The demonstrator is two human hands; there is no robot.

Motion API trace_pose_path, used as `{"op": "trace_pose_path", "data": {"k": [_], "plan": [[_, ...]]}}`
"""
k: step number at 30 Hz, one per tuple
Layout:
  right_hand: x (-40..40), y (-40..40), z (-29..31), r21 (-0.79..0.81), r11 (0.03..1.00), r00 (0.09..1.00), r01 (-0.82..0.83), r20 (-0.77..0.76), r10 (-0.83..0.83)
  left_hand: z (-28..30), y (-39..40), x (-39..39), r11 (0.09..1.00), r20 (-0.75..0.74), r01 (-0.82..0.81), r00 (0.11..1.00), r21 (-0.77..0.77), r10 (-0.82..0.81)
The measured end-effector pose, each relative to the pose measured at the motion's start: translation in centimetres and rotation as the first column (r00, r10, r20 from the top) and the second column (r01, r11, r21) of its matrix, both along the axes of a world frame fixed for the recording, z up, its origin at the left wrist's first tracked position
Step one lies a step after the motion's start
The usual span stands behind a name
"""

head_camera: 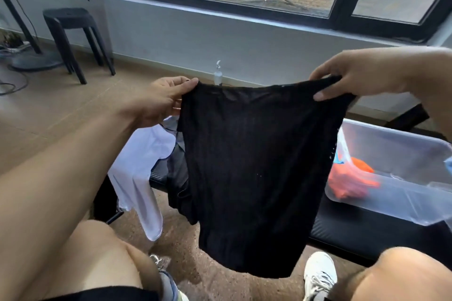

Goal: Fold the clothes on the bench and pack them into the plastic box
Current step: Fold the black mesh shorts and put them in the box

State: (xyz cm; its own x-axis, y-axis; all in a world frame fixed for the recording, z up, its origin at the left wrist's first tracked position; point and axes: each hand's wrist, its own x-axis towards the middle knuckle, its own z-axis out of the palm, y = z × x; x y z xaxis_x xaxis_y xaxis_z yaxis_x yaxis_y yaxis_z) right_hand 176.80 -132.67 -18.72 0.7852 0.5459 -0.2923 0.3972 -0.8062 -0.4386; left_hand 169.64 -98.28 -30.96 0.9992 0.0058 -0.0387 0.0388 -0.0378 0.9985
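Observation:
I hold a black ribbed garment [249,168] up in the air in front of me, and it hangs down flat over the black bench [354,234]. My left hand [161,100] pinches its top left corner and my right hand [362,76] pinches its top right corner. On the bench's left end a white garment [139,168] lies draped over the edge, with another dark garment [178,178] beside it, mostly hidden by the black one. The clear plastic box [403,193] stands on the bench's right part and holds an orange garment [352,178].
A black stool [73,34] stands at the back left by a lamp base [34,61] and cables on the floor. A small pump bottle [217,74] stands by the wall under the window. My knees and white shoes [318,273] are at the bottom.

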Motion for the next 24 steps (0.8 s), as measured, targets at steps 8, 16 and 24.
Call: {"op": "trace_pose_path", "data": {"k": [8,16,24], "plan": [[5.8,1.3,-1.3,-0.144,0.97,0.947,0.196,0.285,-0.15,3.6,-0.2,5.8,0.898,0.054,-0.162,0.987,0.408,0.153],[10.4,2.2,-3.2,0.203,0.918,0.887,0.34,0.254,-0.385,5.8,-1.1,11.3,0.873,0.051,-0.277,0.958,0.402,0.281],[12.2,2.4,-5.1,0.334,0.859,0.828,0.389,0.283,-0.484,5.5,-1.7,14.0,0.895,0.139,-0.321,0.946,0.309,0.292]]}}
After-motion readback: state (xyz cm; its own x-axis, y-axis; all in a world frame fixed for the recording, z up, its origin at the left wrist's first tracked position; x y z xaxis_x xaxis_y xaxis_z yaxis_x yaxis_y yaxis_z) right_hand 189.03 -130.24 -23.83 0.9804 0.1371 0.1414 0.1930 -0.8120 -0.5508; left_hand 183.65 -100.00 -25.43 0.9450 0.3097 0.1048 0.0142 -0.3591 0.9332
